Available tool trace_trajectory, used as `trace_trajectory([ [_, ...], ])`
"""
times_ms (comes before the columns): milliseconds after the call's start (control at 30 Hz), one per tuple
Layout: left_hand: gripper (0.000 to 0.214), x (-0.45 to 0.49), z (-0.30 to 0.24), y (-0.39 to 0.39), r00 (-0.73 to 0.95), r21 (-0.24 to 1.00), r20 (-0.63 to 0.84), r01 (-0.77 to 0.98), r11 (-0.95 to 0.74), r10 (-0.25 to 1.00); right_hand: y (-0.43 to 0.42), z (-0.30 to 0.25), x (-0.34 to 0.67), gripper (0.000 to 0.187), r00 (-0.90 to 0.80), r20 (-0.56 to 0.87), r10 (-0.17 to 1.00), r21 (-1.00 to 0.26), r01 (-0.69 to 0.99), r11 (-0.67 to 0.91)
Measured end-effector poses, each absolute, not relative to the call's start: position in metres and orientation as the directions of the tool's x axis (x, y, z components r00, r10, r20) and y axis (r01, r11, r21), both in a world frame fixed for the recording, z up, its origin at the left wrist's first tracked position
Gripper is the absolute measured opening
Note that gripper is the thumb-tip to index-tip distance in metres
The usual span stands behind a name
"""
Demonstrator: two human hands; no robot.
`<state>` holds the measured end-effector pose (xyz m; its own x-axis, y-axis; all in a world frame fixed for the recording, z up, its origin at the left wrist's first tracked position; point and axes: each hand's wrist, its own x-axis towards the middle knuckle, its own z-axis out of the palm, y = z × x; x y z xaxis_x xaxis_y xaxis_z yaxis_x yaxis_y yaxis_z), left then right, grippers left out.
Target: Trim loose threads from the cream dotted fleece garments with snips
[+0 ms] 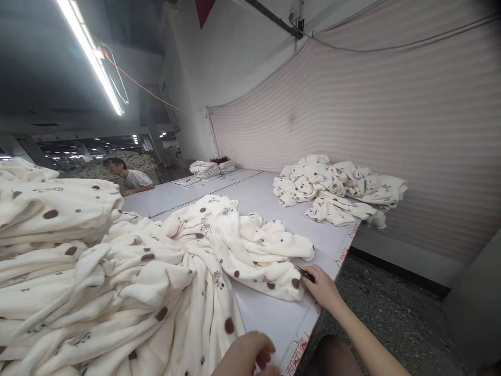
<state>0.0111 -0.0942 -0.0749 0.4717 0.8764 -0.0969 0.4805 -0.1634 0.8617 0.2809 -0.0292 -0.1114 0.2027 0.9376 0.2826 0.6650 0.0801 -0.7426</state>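
My right hand point(324, 288) is closed around small dark thread snips point(307, 274), whose tip touches or lies just beside the end of a white fleece garment sleeve point(274, 279). The fleece point(207, 245) is printed with brown dots and small animal figures. It spreads in heavy folds over the table. At the bottom edge my left hand point(246, 355) is curled beside the hanging folds. Motion smears its fingers and the frame cuts it off, so I cannot tell whether it holds anything.
A large heap of the same fleece point(50, 219) rises at left. Another pile point(324, 183) lies at the table's far right, partly over its edge. Stacked white pieces point(209, 169) stand at the back. A person point(135, 179) is beyond the table point(258, 308). Striped cloth point(352, 104) covers the wall.
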Motion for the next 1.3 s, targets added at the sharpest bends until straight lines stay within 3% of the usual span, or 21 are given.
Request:
trace_trajectory([
  [133, 0.028, 0.064, -0.069, -0.075, 0.298, 0.881, -0.020, 0.457, -0.124, 0.954, -0.044, -0.093, 0.261, 0.022, 0.129, 0.328, 0.936, -0.737, 0.655, 0.168],
  [233, 0.024, 0.087, -0.071, -0.068, 0.176, 0.910, 0.083, 0.388, -0.147, 0.981, -0.059, -0.080, 0.249, 0.023, 0.094, 0.346, 0.933, -0.735, 0.645, 0.208],
  [333, 0.020, 0.089, -0.072, -0.064, 0.225, 0.970, 0.072, 0.212, -0.121, 0.972, -0.065, -0.073, 0.242, 0.018, 0.111, 0.373, 0.921, -0.725, 0.654, 0.214],
  [467, 0.026, 0.075, -0.070, -0.060, 0.372, 0.982, -0.078, -0.131, 0.136, 0.925, -0.065, -0.069, 0.234, 0.006, 0.198, 0.360, 0.912, -0.706, 0.696, 0.128],
  [633, 0.035, 0.063, -0.066, -0.061, 0.421, 0.857, -0.153, -0.394, 0.333, 0.894, -0.077, -0.057, 0.232, 0.010, -0.007, 0.243, 0.970, -0.740, 0.645, 0.190],
  [767, 0.036, 0.060, -0.065, -0.063, 0.391, 0.806, -0.229, -0.437, 0.399, 0.891, -0.093, -0.046, 0.233, 0.025, -0.110, 0.234, 0.966, -0.666, 0.705, 0.242],
  [900, 0.035, 0.058, -0.066, -0.064, 0.364, 0.805, -0.246, -0.440, 0.399, 0.898, -0.098, -0.045, 0.229, 0.027, -0.099, 0.277, 0.956, -0.562, 0.790, 0.245],
  [1300, 0.033, 0.056, -0.062, -0.066, 0.333, 0.783, -0.297, -0.451, 0.428, 0.895, -0.093, -0.048, 0.222, 0.028, -0.056, 0.222, 0.973, -0.662, 0.724, 0.193],
])
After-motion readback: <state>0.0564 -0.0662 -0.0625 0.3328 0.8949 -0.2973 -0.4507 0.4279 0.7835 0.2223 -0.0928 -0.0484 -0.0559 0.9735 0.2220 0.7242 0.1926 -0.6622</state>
